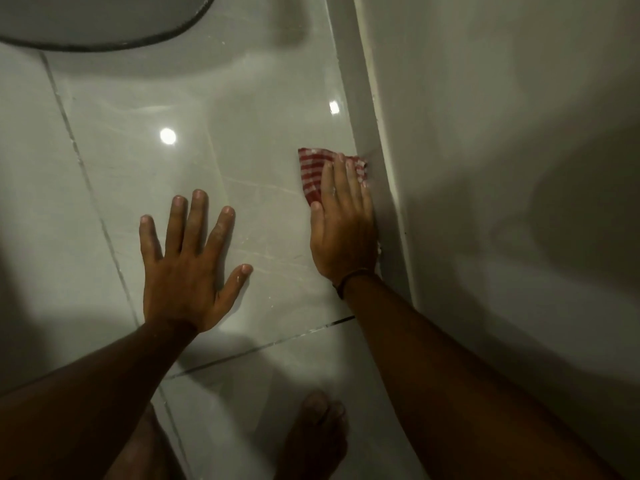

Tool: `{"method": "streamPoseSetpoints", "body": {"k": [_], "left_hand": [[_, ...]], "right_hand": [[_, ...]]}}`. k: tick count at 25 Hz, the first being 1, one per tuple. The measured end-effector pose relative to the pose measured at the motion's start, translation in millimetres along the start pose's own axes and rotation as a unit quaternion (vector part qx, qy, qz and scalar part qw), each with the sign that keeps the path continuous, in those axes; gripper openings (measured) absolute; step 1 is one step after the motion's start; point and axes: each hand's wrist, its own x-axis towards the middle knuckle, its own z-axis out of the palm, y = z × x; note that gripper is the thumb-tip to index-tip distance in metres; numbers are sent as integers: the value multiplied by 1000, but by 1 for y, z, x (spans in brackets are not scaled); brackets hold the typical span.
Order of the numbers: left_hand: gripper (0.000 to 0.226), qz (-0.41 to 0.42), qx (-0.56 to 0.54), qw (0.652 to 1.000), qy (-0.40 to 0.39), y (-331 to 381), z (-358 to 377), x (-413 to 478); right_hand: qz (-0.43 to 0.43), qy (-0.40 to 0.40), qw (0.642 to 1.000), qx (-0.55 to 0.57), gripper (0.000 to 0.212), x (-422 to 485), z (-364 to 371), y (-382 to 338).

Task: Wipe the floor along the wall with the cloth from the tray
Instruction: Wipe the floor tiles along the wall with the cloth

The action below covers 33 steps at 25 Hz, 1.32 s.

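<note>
Red-and-white checked cloth (313,171) lies flat on the floor (145,174) under the right hand (341,223), pressed down by the palm and straightened fingers rather than gripped; its far corner and left edge show beyond the fingertips. The little-finger side of that hand runs just beside the skirting (377,140) at the foot of the wall (502,116), and the cloth's right edge touches or nearly touches that skirting. A thin cord bracelet (349,277) circles the right wrist.

The left hand (188,268) holds nothing: it is spread wide, fingers splayed, planted palm-down on the glossy tile well to the left of the cloth. The two hands are apart, with bare tile between them.

Pale grey tiles with dark grout lines make up the floor, and two bright light spots reflect off the surface. Near the bottom edge a bare foot (317,434) stands on the tile between the forearms. At the top left, the curved dark rim of a round object (114,43) shows, cut off by the frame; what it is cannot be told.
</note>
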Motion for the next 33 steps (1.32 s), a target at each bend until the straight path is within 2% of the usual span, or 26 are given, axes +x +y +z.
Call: {"method": "streamPoseSetpoints", "body": {"k": [5,17,20,22,25,29,33], "left_hand": [[95,-4,-4,1000,4,0,-1,5],[95,-1,-1,1000,0,10,-4,6],[95,-1,9,1000,0,6,-3,-3],[95,5,10,1000,0,7,-1,1],[94,6,9,1000,0,3,-2,8],[94,15,16,1000,-3,-1,0,0],[94,17,1,1000,-13,15,2,-6]], "right_hand": [[17,-35,999,-20,63,-30,-4,6],[94,-59,992,-56,59,-246,-2,58],[118,-79,988,-67,60,-266,6,54],[118,-94,986,-78,61,-249,6,51],[88,-74,991,-64,60,-185,3,37],[32,-34,999,4,63,-60,-2,7],[11,-17,1000,-16,65,70,-17,-6]]}}
